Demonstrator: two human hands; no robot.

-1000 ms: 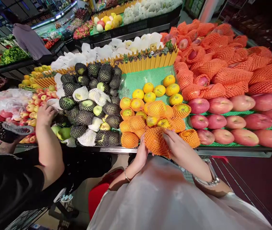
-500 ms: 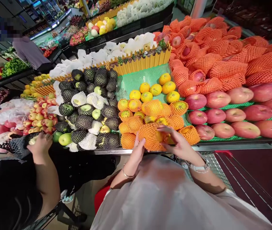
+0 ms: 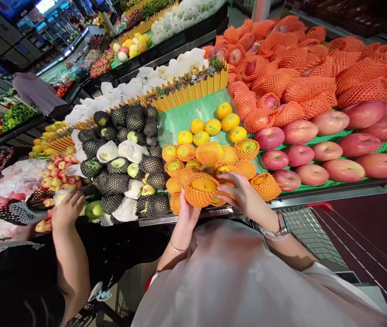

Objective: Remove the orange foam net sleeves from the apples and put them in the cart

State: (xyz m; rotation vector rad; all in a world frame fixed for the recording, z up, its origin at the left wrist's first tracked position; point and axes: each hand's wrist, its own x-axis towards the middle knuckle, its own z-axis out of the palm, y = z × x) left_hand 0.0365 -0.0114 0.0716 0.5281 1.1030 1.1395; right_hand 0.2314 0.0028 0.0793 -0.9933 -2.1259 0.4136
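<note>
My left hand [image 3: 187,212] is closed round an orange in an orange foam net [image 3: 200,188], holding it up at the front edge of the fruit stand. My right hand [image 3: 244,196] lies just to its right, fingers curled on the netted oranges [image 3: 214,156] in the pile. Bare oranges [image 3: 210,127] sit further back on the green mat [image 3: 193,113]. A watch is on my right wrist, a thin bracelet on my left.
Another person's hand [image 3: 66,211] at the left reaches among fruit in black and white nets [image 3: 125,150]. Red apples [image 3: 316,150] and orange nets [image 3: 299,77] fill the right. A trolley [image 3: 309,231] stands below right. Another person [image 3: 35,91] is far back left.
My left hand has lifted the netted orange clear of the pile and turned it so the fruit shows. My right hand slid off it onto the pile. The view shifted left.
</note>
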